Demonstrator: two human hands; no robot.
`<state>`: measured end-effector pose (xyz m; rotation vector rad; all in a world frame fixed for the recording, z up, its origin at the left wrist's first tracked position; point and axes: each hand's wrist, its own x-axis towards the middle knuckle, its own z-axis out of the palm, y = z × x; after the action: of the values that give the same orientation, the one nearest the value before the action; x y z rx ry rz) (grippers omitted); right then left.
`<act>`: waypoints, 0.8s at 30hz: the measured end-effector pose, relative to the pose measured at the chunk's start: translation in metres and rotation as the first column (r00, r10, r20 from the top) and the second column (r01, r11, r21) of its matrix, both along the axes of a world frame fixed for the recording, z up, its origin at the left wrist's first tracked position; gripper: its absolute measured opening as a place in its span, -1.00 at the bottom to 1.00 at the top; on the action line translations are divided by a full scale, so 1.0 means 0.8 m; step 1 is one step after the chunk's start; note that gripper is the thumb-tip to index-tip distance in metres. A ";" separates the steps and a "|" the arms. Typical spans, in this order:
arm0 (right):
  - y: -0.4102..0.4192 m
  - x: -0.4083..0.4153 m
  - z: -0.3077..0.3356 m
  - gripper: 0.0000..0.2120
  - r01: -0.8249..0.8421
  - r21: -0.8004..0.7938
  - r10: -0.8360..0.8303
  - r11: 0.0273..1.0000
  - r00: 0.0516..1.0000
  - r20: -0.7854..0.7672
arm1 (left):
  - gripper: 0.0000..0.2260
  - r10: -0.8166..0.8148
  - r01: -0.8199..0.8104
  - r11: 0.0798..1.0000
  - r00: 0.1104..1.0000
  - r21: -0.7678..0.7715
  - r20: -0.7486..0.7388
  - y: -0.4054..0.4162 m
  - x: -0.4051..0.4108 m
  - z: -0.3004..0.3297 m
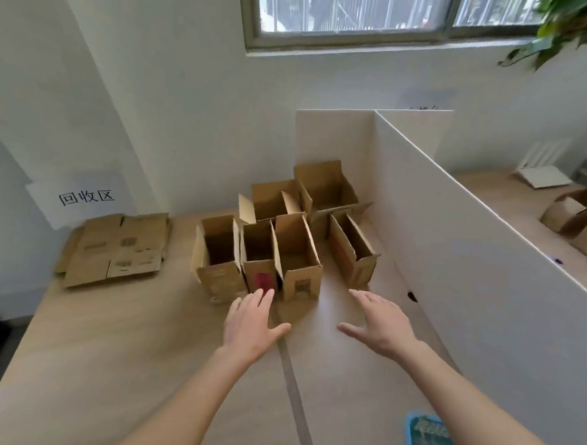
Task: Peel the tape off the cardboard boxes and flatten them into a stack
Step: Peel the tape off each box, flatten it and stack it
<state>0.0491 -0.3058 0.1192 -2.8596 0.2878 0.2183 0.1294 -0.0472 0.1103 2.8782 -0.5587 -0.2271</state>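
Several open-topped cardboard boxes stand in a cluster on the wooden table [107, 365]. The front row holds a left box [219, 281], a middle box with a red label [262, 278] and a right box [301, 282]. Another box [353, 256] stands to the right, and two more [324, 186] behind. A flattened stack of cardboard [120, 250] lies at the left. My left hand [251, 322] is open, fingertips at the red-label box's front face. My right hand [380, 320] is open, palm down, just in front of the right-side box, holding nothing.
A white partition panel [471, 238] walls the table's right side; more boxes [577, 223] sit beyond it. A paper sign [82, 197] hangs on the wall above the flattened stack. A blue basket [433, 440] sits at the near right. A grey seam [293, 389] runs down the table.
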 end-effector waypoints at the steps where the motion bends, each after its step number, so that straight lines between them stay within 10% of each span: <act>1: -0.002 0.017 -0.023 -0.16 -0.032 0.001 0.032 0.999 0.999 -0.012 | -0.22 0.001 -0.001 1.000 1.000 0.010 -0.006 -0.009 0.011 -0.017; 14: -0.013 0.207 -0.243 0.00 0.082 0.354 -0.097 0.932 0.995 0.025 | -0.22 0.172 -0.180 0.976 0.982 -0.124 -0.075 -0.087 0.142 -0.218; 24: -0.011 0.180 -0.261 -0.39 0.002 0.555 -0.109 0.832 0.981 0.159 | -0.21 0.190 -0.261 0.863 0.961 -0.433 -0.200 -0.093 0.117 -0.250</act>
<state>0.1930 -0.3146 -0.0893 -2.2674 0.2240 0.0135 0.2228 -0.1213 -0.0896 2.4109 -0.2028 -0.2369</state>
